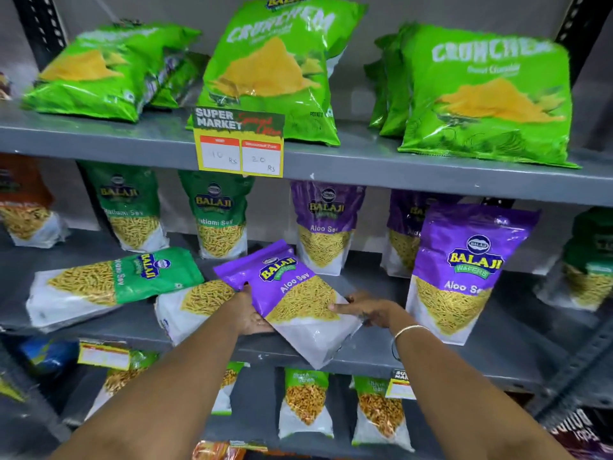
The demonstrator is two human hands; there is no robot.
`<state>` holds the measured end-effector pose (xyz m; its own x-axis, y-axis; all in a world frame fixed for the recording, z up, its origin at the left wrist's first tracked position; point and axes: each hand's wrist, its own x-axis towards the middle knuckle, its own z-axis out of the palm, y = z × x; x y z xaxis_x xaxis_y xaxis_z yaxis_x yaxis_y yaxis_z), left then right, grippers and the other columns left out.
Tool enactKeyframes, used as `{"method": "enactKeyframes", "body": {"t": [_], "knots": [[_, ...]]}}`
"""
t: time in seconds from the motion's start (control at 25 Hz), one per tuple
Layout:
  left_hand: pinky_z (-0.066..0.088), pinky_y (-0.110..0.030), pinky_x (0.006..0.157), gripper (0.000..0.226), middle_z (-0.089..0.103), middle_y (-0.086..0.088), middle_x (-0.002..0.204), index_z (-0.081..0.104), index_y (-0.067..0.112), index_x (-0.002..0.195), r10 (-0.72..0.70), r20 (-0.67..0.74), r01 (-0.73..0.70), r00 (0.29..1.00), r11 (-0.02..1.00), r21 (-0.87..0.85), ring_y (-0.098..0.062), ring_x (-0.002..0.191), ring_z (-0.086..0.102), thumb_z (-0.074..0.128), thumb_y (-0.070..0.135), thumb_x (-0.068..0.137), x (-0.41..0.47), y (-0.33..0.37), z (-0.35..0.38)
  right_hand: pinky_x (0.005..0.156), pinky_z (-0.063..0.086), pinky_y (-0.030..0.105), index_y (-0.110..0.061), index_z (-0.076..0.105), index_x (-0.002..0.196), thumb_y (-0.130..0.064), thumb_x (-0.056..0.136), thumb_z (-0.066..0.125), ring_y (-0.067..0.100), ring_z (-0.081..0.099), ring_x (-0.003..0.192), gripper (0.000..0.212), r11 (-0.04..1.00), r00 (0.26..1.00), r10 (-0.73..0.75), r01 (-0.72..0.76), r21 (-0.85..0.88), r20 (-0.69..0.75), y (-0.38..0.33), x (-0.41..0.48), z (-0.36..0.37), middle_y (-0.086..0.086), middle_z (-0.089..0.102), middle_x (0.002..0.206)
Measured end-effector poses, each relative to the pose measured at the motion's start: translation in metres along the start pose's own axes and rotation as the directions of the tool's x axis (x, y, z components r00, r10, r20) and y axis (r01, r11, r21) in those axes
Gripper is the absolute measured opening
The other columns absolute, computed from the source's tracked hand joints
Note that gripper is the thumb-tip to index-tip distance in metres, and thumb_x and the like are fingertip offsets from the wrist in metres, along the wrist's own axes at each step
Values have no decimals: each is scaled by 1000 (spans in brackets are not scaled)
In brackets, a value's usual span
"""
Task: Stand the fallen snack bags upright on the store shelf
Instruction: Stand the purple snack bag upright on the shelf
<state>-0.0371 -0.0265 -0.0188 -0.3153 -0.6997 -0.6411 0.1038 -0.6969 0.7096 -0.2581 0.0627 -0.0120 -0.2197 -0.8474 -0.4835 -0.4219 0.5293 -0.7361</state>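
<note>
I am looking past a yellow price tag [239, 142] hanging from the grey upper shelf's edge [398, 167], two handwritten prices showing on it. A thin gold bangle [410, 329] is circling my wrist.

Even, diffuse light falls from above and in front, bright on the top tier and dimmer below. The glossy lime-green crisp bags [487, 91] at one o'clock carry soft white sheen on their creases, and their lettering is smeared by motion blur. The grey metal shelf board [398, 167] throws shade over the packets behind it. Wide-angle distortion bows the shelf lines and stretches the corners; the dark perforated steel upright [574, 21] at two o'clock leans inward. The lowest tier at six o'clock is murky and soft.
</note>
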Motion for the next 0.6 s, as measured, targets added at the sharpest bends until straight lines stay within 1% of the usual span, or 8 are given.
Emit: {"method": "enactKeyframes", "body": {"t": [0.04, 0.12, 0.2, 0.28, 0.36, 0.44, 0.52, 0.6], "knots": [[30, -51, 111, 64, 62, -21, 101, 54, 6, 116, 11, 12, -11, 1000, 1000, 21, -36, 119, 52, 22, 56, 92, -4, 3, 2, 49, 41, 15, -10, 58, 118, -37, 77, 68, 6, 51, 66, 50, 1000, 1000, -7, 7, 6, 8, 2, -4, 0, -2, 58, 84], [31, -50, 110, 64, 59, -22, 122, 55, 6, 109, 34, 55, -37, 998, 998, 54, -34, 127, 47, 21, 57, 92, -15, 13, 5, 48, 41, 16, -10, 62, 109, -37, 73, 72, 9, 54, 64, 46, 999, 999, -33, 33, 17, -22, 1, -19, 3, -4, 60, 75], [34, -49, 105, 61, 54, -19, 133, 54, 6, 107, 52, 99, -62, 994, 993, 101, -32, 130, 45, 23, 56, 91, -23, 24, 8, 67, 49, 23, -8, 66, 107, -33, 68, 77, 17, 63, 85, 47, 997, 996, -72, 73, 16, -58, 2, -26, 7, 2, 69, 91], [38, -48, 99, 60, 62, -17, 115, 51, 8, 118, 74, 152, -94, 986, 987, 128, -30, 124, 49, 28, 57, 90, -37, 33, 8, 91, 49, 33, -5, 66, 110, -29, 63, 81, 23, 63, 107, 54, 992, 984, -112, 119, 44, -135, 0, -38, 16, 10, 69, 113], [39, -48, 96, 62, 60, -15, 119, 48, 9, 125, 89, 196, -121, 977, 980, 158, -30, 123, 49, 31, 57, 89, -44, 41, 7, 101, 47, 40, -3, 64, 110, -38, 48, 87, 25, 62, 110, 75, 987, 972, -129, 145, 70, -194, 2, -44, 24, 14, 67, 118], [40, -47, 90, 62, 57, -16, 127, 48, 9, 127, 96, 225, -141, 970, 971, 193, -29, 121, 50, 32, 56, 89, -55, 47, 5, 95, 51, 38, -4, 64, 102, -38, 44, 89, 20, 65, 99, 73, 984, 965, -129, 153, 92, -227, 2, -50, 33, 9, 70, 108], [40, -46, 89, 57, 51, -16, 138, 55, 8, 112, 98, 247, -153, 964, 965, 215, -28, 110, 55, 32, 55, 90, -61, 50, 3, 77, 53, 25, -9, 61, 91, -18, 60, 84, 13, 63, 85, 40, 980, 960, -117, 153, 125, -256, -5, -63, 44, 2, 68, 93], [39, -49, 96, 60, 46, -15, 143, 56, 9, 109, 97, 275, -166, 957, 957, 240, -28, 111, 55, 30, 59, 88, -61, 52, 3, 69, 50, 19, -5, 57, 99, -8, 64, 81, 14, 61, 85, 42, 972, 952, -123, 173, 161, -280, -9, -66, 47, 5, 65, 96]]}}
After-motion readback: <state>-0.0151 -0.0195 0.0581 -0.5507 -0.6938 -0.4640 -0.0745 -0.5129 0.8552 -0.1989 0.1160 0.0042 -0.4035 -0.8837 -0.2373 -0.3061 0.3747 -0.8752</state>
